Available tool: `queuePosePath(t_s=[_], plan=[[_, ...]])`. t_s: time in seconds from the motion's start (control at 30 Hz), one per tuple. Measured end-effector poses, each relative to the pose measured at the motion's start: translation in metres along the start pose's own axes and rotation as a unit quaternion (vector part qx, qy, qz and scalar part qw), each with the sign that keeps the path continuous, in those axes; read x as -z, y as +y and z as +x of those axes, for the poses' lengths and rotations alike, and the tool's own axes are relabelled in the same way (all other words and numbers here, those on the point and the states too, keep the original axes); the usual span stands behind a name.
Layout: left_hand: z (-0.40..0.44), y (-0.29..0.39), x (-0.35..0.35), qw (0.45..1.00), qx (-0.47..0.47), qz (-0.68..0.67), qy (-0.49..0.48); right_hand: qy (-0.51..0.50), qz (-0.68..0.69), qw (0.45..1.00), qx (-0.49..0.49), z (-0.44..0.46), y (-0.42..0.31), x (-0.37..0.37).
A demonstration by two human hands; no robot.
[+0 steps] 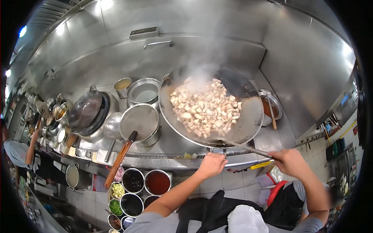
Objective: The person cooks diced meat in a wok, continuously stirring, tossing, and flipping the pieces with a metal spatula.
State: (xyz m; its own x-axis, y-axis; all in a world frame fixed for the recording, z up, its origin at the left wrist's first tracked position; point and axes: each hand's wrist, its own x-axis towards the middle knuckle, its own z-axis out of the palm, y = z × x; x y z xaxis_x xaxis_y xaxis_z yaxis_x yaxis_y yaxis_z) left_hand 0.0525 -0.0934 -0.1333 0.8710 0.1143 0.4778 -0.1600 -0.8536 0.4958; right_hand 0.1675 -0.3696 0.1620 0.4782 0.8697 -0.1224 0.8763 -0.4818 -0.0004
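A large wok [254,116] on the range holds a heap of pale diced meat [208,110], with steam rising from its far side. My right hand [289,161] is closed round the end of a long-handled wok utensil [252,150]. Its shaft slants left over the near rim into the wok; the blurred working end does not show whether it is a ladle or a spatula. Just below the near rim, my left hand [212,164] is closed at the counter's front edge, beside a short metal post. What its fingers grip, if anything, is hidden.
Left of the wok stand a fine strainer [140,122] on a pot, a perforated skimmer [112,126] and a stacked wok [84,112]. Sauce pots [157,183] and ingredient bowls line the lower left. At right sits a bowl of brown sauce [269,108]. Another person [19,151] works far left.
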Motion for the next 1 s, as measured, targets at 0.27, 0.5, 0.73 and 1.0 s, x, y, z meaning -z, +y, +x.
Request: queuePosePath(t_s=[0.27,0.5,0.73,1.0], plan=[[0.002,-0.003,0.002,1.0,-0.001,0.018,0.0,0.1,-0.073,0.99,0.07,0.224,-0.088,-0.152],[-0.002,0.011,0.004,1.0,0.022,-0.003,0.0,0.16,-0.113,0.981,-0.007,0.384,-0.033,-0.153],[0.001,0.01,0.003,0.999,0.028,0.025,0.004,0.155,-0.114,0.98,0.056,0.239,-0.028,-0.158],[0.002,0.009,-0.002,1.0,0.025,-0.005,0.017,0.104,0.074,0.989,-0.075,0.095,0.019,-0.066]])
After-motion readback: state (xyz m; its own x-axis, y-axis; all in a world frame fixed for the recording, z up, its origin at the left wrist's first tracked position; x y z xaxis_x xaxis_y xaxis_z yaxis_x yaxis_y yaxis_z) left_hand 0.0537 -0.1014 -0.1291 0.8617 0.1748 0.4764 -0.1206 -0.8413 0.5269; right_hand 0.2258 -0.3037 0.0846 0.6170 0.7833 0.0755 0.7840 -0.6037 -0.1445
